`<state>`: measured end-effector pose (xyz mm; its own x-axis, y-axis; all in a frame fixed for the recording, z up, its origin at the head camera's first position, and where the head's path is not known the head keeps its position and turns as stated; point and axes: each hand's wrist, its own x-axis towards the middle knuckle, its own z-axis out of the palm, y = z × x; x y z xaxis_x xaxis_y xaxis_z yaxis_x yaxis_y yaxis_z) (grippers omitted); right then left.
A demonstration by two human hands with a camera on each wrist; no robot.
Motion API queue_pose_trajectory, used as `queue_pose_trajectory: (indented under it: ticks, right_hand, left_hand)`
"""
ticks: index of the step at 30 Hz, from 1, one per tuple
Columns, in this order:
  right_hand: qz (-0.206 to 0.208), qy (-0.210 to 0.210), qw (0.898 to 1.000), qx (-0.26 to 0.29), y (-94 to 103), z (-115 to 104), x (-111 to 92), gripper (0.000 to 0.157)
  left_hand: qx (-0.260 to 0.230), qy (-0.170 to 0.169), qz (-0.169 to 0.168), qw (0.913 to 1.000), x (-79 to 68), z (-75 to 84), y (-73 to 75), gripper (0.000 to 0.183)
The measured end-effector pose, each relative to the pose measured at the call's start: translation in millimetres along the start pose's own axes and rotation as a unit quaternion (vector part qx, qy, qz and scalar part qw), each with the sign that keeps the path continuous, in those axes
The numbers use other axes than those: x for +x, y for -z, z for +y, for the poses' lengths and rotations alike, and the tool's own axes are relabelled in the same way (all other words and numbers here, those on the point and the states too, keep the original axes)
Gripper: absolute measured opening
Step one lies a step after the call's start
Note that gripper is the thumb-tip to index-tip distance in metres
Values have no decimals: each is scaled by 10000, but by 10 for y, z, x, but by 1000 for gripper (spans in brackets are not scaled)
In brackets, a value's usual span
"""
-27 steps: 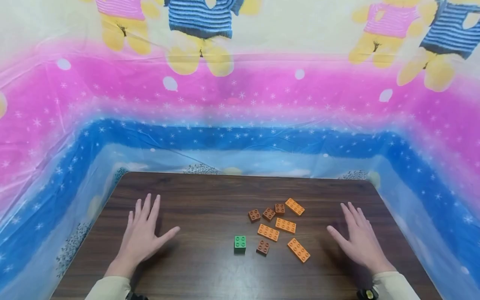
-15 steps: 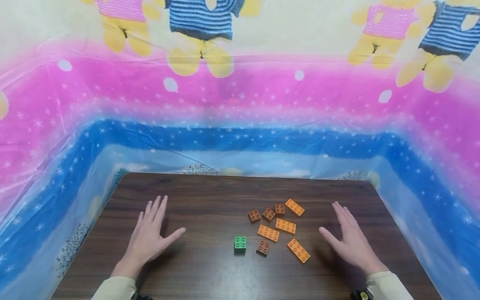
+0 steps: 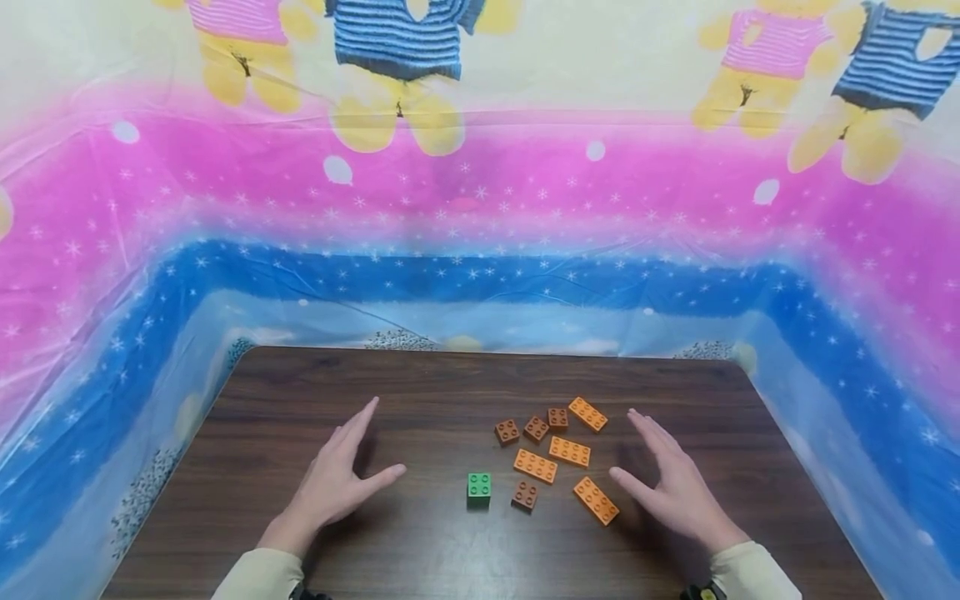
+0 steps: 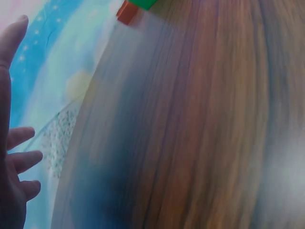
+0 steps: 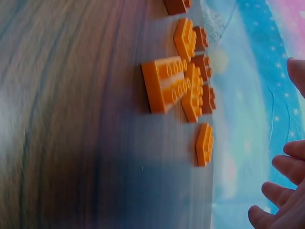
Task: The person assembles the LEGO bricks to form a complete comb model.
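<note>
My left hand [image 3: 333, 483] hovers over the left half of the table, fingers straight and thumb spread, touching nothing. To its right stands a green brick [image 3: 478, 490] with four-stud top, the thing nearest to it. My right hand [image 3: 678, 490] is held right of the bricks, fingers extended, thumb apart, holding nothing. Closest to it lies a long orange brick [image 3: 596, 501], which also shows in the right wrist view as an orange brick [image 5: 164, 83]. Other orange bricks [image 3: 536, 466] and several small brown bricks [image 3: 525, 496] lie scattered between the hands.
The dark wood-grain table [image 3: 405, 542] has a rounded far edge. A printed cloth [image 3: 480, 200] in pink and blue hangs behind it and along both sides. The bricks sit right of the table's middle.
Both hands have moved inward toward the bricks, the left one to the right and the right one to the left. The bricks stay where they were.
</note>
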<state>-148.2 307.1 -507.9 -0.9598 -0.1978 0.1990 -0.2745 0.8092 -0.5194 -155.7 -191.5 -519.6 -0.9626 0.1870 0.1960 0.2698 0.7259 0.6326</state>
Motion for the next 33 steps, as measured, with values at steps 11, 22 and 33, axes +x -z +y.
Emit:
queue_pose_trajectory:
  ticks: [11,22,33]
  right_hand:
    - [84,527,9982,275,-173,-265,-63,84]
    - [-132,693,9953,669,-394,-579,-138,80]
    - [-473,694,9918,961,-595,-729,-156,72]
  left_hand:
    - [-986,-577,-412,9926,79,200,-270,106]
    - [-1476,-504,-1238,9800,101,390,-488,93]
    - [-1212,-682,-1348,9811,103,435,-654,84]
